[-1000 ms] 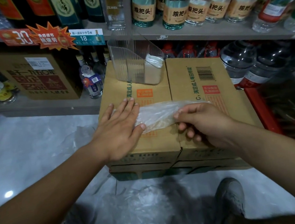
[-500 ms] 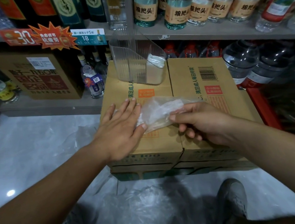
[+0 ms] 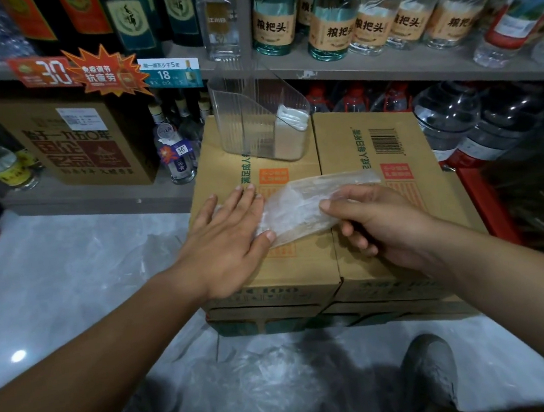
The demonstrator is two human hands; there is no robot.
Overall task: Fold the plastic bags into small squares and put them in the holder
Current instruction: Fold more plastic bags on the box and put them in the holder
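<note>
- The left hand (image 3: 230, 241) lies flat, fingers straight and together, pressing the left end of the bag (image 3: 294, 206) onto the box (image 3: 232, 163), much as half a second ago.
- The right hand (image 3: 384, 223) holds the bag further right. Its forefinger lies over the plastic and the other fingers are curled below. The thumb is hidden.
- Half a second ago the bag was bunched into a short, doubled-over lump between the hands. Now it is drawn out again as a long, flat strip.
- The strip's right end reaches past the right hand, over the orange print on the right half of the box top.
- The right hand has moved slightly right and the gap between the hands is wider.
- The holder (image 3: 254, 123) stands unmoved at the far edge of the box, well apart from the bag, with folded bags (image 3: 290, 125) stacked in its right end.
- Loose plastic (image 3: 268, 392) lies on the floor by a shoe (image 3: 428, 367), as before.
</note>
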